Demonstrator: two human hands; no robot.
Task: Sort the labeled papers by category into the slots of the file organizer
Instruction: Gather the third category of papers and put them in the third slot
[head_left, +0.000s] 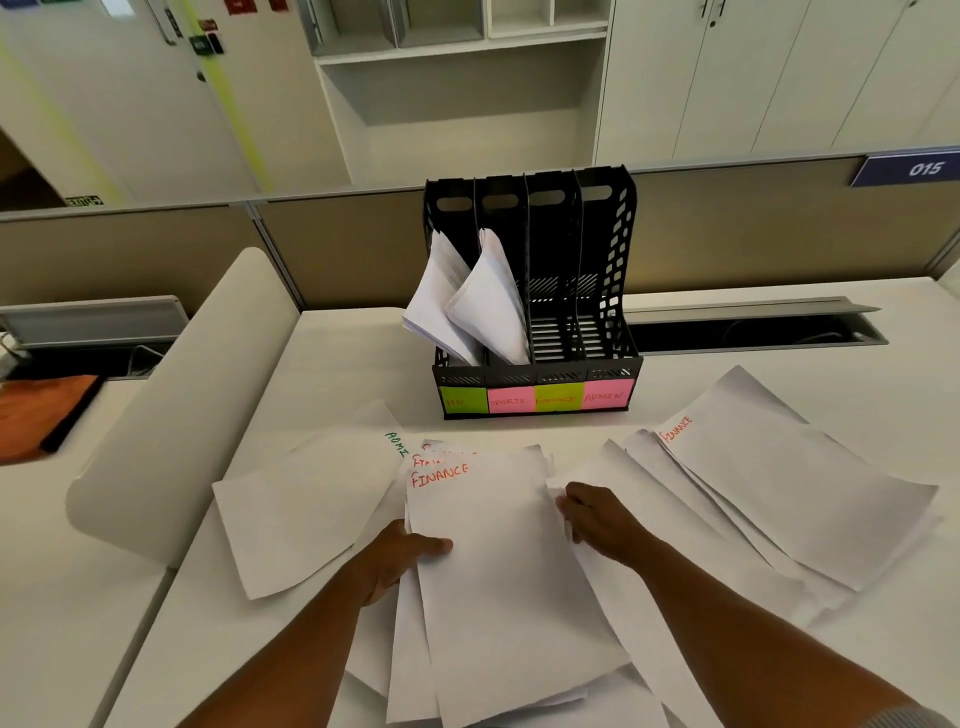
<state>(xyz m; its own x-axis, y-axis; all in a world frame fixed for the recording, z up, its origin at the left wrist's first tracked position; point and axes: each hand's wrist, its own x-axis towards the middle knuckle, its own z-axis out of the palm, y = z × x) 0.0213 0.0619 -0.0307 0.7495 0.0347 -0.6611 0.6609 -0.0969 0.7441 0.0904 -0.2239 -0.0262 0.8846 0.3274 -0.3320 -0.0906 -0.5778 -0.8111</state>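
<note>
Now, FINANCE stack (498, 545) between left thumb (434, 546) and right fingers (566, 512).

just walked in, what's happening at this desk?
A person is sorting labeled papers into a black file organizer. Both hands hold a stack topped by a FINANCE sheet: left hand at its left edge, right hand at its right. The HR and SPORTS slots hold papers; FINANCE and ADMIN look empty. More sheets lie loose on the desk.
</note>
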